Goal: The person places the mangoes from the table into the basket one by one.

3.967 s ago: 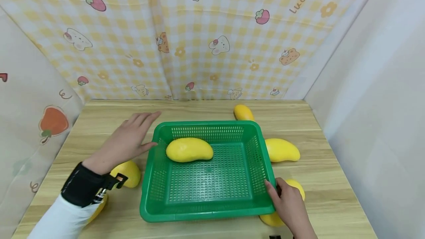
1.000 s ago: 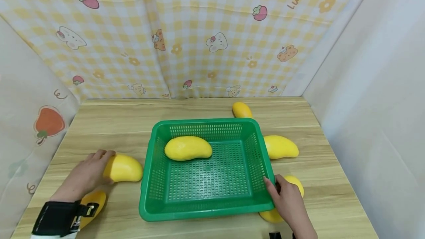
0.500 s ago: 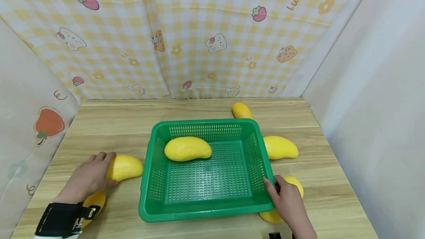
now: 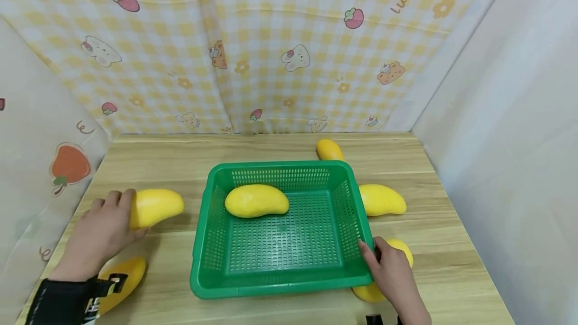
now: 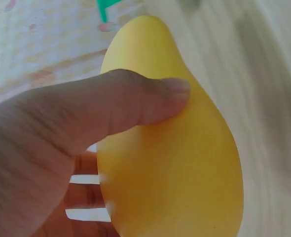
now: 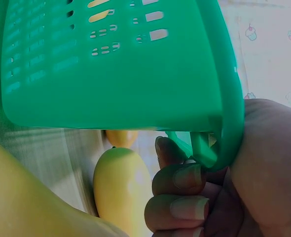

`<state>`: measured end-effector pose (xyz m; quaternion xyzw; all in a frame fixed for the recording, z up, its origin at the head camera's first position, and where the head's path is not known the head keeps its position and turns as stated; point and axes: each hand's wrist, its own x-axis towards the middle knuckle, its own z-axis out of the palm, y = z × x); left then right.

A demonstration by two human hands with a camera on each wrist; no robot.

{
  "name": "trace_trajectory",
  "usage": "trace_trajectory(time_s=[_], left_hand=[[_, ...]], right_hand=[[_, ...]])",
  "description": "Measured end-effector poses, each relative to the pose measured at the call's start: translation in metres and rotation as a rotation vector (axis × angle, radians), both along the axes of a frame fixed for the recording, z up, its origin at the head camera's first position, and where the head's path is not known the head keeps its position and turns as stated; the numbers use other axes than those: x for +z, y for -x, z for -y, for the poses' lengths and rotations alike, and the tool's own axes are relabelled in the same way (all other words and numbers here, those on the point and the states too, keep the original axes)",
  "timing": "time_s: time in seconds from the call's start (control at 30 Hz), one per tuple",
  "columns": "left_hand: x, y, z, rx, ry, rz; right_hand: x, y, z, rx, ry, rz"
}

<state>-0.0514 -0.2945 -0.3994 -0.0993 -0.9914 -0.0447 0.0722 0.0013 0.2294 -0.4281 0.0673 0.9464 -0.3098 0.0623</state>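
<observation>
The left hand [image 4: 101, 229] pinches a smooth, yellow, mango-shaped fruit [image 4: 157, 207] beside a green, rectangular, perforated plastic basket [image 4: 293, 250].
Head view: the pinched fruit, left of the basket, seems raised off the pale wood-grain tabletop [image 4: 171, 270]; the right hand [image 4: 393, 275] grips the basket's right rim. Left wrist: the thumb [image 5: 145, 101] presses across the fruit. Right wrist: curled fingers [image 6: 185, 207] sit under the rim. The step looks like picking up; the next move calls for a firm pinch.
</observation>
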Motion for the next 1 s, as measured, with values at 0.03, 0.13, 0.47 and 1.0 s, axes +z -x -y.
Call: trace_trajectory(time_s=[0.03, 0.13, 0.47, 1.0], left_hand=[[0.003, 0.0, -0.002, -0.001, -0.005, -0.028], [0.013, 0.001, -0.006, 0.0, -0.019, -0.104], [0.035, 0.002, -0.026, -0.024, -0.026, -0.28], [0.041, 0.006, -0.084, -0.127, -0.101, -0.275]], right_hand=[[0.0, 0.0, 0.0, 0.001, -0.001, 0.002], [0.001, 0.0, 0.0, 0.005, -0.005, 0.0], [0.002, 0.0, 0.0, 0.005, -0.003, -0.014], [-0.002, -0.002, -0.001, -0.012, 0.018, -0.007]])
